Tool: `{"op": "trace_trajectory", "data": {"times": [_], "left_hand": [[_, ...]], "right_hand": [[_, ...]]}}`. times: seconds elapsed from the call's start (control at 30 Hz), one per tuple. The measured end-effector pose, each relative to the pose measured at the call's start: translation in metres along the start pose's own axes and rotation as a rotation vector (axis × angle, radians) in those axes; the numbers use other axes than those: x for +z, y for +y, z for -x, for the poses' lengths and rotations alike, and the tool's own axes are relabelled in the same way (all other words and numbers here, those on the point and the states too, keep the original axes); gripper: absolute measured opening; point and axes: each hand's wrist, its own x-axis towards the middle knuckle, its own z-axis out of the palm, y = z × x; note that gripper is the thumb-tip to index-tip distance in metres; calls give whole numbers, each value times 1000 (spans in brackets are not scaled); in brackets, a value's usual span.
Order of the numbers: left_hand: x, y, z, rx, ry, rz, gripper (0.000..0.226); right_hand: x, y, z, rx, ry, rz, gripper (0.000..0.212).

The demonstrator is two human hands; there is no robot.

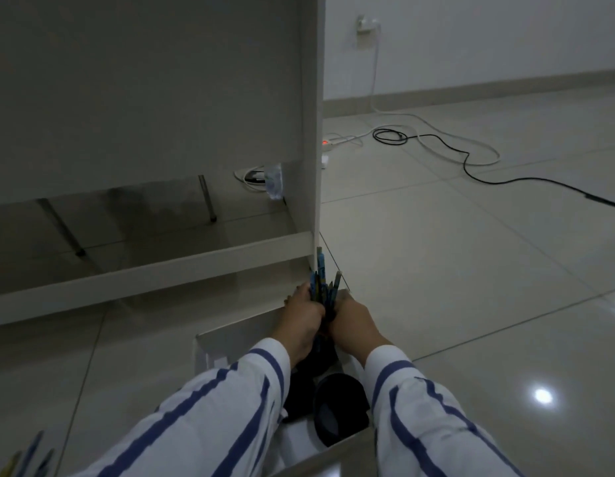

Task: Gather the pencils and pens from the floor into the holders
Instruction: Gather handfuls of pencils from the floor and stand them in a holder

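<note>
Pencils (27, 456), a few loose ones in blue and yellow, show blurred at the bottom left corner on the glossy tiled floor (471, 270).

Above them I note a white desk with a flat low crossbar (154, 270) running just off the floor. Two thin metal legs (207, 197) stand in the shadow behind it. The desk's side panel (313, 132) rises as a straight vertical edge at centre, closing off the room on the left.

A shallow white tray (230, 333) with thin upright walls lies on the floor below that edge. My left hand (304, 313) and right hand (354, 323) are pressed together over it, fingers curled around one bundle of pens and pencils (321, 273). Both sleeves are white with blue stripes. The bundle stands nearly upright, its upper ends just beside the foot of the side panel and its lower ends over a dark holder (319, 356) mostly hidden by my wrists. I cannot tell whether the ends are inside it. A second round black holder (340, 404) sits in the tray nearer me.

Right of the panel the floor is wide and open. A white cable (374, 80) drops from a wall socket (366, 27) to a power strip (328, 142), and a black cable (471, 166) trails off right.
</note>
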Motion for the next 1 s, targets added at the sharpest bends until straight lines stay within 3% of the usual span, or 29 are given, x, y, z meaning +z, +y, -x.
{"op": "trace_trajectory", "data": {"times": [0.13,0.27,0.8,1.0], "left_hand": [[-3,-12,-1,12,10,-45,53],[-7,-23,-6,38,-8,-133,60],[-11,-17,-1,-2,-40,-90,58],[-14,-16,2,60,-27,-116,57]], "right_hand": [[6,6,-3,14,-40,16,29],[10,9,-3,25,-64,23,33],[23,13,-8,93,-69,-5,32],[25,14,-10,92,-70,28,34]]}}
